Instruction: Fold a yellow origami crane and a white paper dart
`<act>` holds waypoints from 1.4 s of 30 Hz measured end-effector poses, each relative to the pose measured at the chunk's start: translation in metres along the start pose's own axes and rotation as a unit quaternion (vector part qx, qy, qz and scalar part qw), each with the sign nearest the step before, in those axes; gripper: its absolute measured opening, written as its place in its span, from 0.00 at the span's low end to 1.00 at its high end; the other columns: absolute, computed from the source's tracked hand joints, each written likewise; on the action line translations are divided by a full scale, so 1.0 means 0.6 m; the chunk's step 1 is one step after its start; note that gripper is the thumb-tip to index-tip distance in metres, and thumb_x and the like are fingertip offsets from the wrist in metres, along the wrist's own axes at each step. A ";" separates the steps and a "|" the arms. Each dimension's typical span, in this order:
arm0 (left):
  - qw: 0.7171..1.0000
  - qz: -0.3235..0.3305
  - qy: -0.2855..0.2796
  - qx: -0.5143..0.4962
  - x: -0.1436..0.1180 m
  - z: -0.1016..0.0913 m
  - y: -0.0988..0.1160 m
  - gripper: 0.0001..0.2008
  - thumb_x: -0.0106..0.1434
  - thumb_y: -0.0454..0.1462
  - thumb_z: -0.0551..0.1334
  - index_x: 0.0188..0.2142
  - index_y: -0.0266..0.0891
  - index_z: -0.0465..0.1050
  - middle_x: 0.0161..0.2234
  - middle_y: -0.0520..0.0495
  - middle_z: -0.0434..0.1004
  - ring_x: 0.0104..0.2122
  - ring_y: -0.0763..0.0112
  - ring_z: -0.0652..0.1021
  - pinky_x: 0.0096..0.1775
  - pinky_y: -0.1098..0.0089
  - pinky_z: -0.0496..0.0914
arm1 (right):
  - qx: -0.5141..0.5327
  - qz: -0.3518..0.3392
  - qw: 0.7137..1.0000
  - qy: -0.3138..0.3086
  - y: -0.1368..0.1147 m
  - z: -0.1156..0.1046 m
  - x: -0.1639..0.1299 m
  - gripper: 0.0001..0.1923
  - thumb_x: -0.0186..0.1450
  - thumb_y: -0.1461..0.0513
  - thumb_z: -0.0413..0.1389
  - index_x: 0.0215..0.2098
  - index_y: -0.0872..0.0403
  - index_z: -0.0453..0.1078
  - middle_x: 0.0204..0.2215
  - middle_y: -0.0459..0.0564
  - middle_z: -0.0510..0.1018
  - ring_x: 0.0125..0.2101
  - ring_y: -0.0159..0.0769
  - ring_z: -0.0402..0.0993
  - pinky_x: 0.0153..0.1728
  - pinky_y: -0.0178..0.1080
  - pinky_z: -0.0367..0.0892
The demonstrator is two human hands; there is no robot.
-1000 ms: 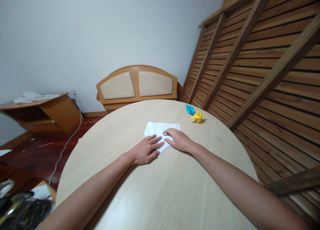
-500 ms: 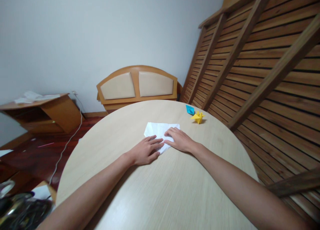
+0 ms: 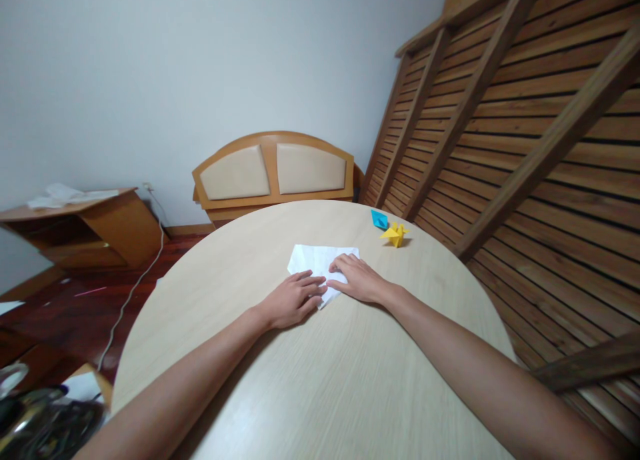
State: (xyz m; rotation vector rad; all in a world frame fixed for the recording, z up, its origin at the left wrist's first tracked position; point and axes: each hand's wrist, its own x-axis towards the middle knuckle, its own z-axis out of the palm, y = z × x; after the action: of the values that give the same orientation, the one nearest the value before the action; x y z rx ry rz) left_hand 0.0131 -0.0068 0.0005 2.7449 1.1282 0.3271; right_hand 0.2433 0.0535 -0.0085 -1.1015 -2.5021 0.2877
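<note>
A folded sheet of white paper [image 3: 313, 257] lies flat on the round table [image 3: 320, 380], its lower part tapering to a point towards me. My left hand [image 3: 295, 300] rests on the paper's lower left side, palm down with the fingers stretched out and apart. On its right side lies my right hand [image 3: 356, 278], fingers slightly bent and spread over the paper, the thumb pointing to the left fingertips. Both hands cover part of the sheet, so some of its folds are hidden.
A blue folded-paper piece [image 3: 379, 220] and a yellow folded-paper figure [image 3: 396, 235] stand at the table's far right. Behind the table is a padded headboard [image 3: 273, 170]. A slatted wooden frame [image 3: 500, 147] leans at right; a low cabinet [image 3: 100, 227] stands left.
My left hand's fingers have shifted very slightly on the paper, the thumb drawing a little closer to the other fingers. The right hand and the paper look the same.
</note>
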 end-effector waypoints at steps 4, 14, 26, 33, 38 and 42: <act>1.000 -0.005 0.005 0.006 0.003 0.005 -0.001 0.20 0.72 0.42 0.50 0.59 0.40 0.69 0.63 0.46 0.66 0.65 0.58 0.62 0.65 0.54 0.57 | -0.002 0.005 1.000 -0.019 -0.001 -0.005 -0.004 0.15 0.67 0.53 0.57 0.47 0.52 0.69 0.48 0.56 0.73 0.50 0.47 0.67 0.49 0.48 0.62; 1.000 0.000 0.001 -0.003 0.000 0.010 -0.006 0.19 0.70 0.40 0.54 0.58 0.41 0.70 0.63 0.46 0.66 0.65 0.52 0.61 0.63 0.50 0.59 | -0.013 0.015 0.998 -0.053 -0.016 -0.015 -0.014 0.29 0.62 0.44 0.56 0.54 0.53 0.66 0.53 0.58 0.70 0.53 0.51 0.64 0.54 0.52 0.59; 1.000 -0.005 0.002 -0.010 0.002 0.012 -0.008 0.19 0.72 0.39 0.50 0.59 0.40 0.69 0.63 0.46 0.65 0.66 0.51 0.60 0.63 0.50 0.59 | -0.056 0.059 0.992 -0.098 -0.054 -0.014 -0.023 0.48 0.58 0.33 0.51 0.65 0.54 0.60 0.64 0.63 0.60 0.61 0.59 0.55 0.60 0.58 0.50; 1.000 0.001 0.008 -0.012 0.000 0.010 -0.005 0.19 0.71 0.39 0.52 0.59 0.40 0.68 0.64 0.46 0.64 0.66 0.50 0.59 0.63 0.48 0.58 | -0.046 0.096 0.981 -0.164 -0.068 -0.020 -0.026 0.51 0.61 0.33 0.45 0.71 0.56 0.49 0.70 0.60 0.48 0.68 0.60 0.42 0.65 0.58 0.41; 1.000 -0.002 -0.001 -0.006 -0.002 0.009 -0.003 0.20 0.71 0.40 0.52 0.59 0.40 0.68 0.64 0.46 0.64 0.66 0.50 0.59 0.64 0.49 0.58 | -0.054 0.163 0.960 -0.223 -0.061 -0.032 -0.021 0.44 0.67 0.41 0.41 0.73 0.56 0.40 0.72 0.55 0.38 0.70 0.53 0.31 0.67 0.57 0.35; 1.000 -0.004 -0.003 -0.009 -0.003 0.009 -0.004 0.21 0.70 0.39 0.53 0.61 0.41 0.66 0.65 0.46 0.62 0.66 0.50 0.59 0.64 0.48 0.58 | -0.067 0.208 0.947 -0.236 -0.040 -0.039 -0.022 0.41 0.69 0.44 0.39 0.73 0.55 0.37 0.72 0.53 0.35 0.70 0.49 0.27 0.67 0.55 0.32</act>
State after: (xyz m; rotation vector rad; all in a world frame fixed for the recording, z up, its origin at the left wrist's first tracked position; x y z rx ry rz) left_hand 0.0120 -0.0066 -0.0057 2.7238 1.1296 0.3259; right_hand 0.2455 0.0283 0.0173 -1.8030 -2.6921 0.5617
